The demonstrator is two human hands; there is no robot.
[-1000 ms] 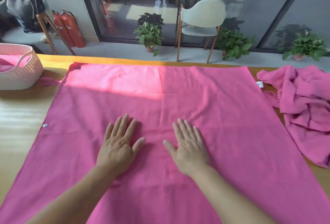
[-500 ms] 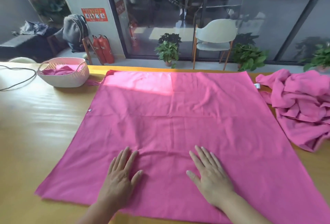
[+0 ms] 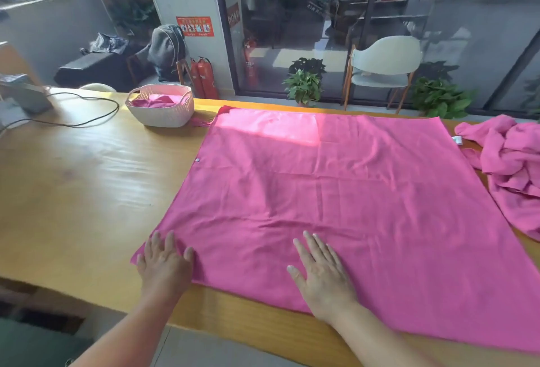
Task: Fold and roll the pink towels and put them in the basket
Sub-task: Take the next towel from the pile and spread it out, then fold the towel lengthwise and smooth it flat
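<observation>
Both hands flat, fingers straight, nothing grabbed — left hand (image 3: pixel 165 264) presses near left corner of spread towel (image 3: pixel 336 191), right hand (image 3: pixel 321 273) presses near front edge. Towel lies open on wood table (image 3: pixel 87 191). Looks thin, soft, light, floppy — likely slides easy on smooth wood. Best hold: pinch front corners, lift, fold. More towels in heap (image 3: pixel 511 168) at right. Basket (image 3: pixel 160 106) far left, pink cloth inside.

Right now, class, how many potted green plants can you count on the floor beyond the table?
3: one potted green plant left of the pale chair, one right of it, one cut by the right edge. Others may be hidden.
</observation>
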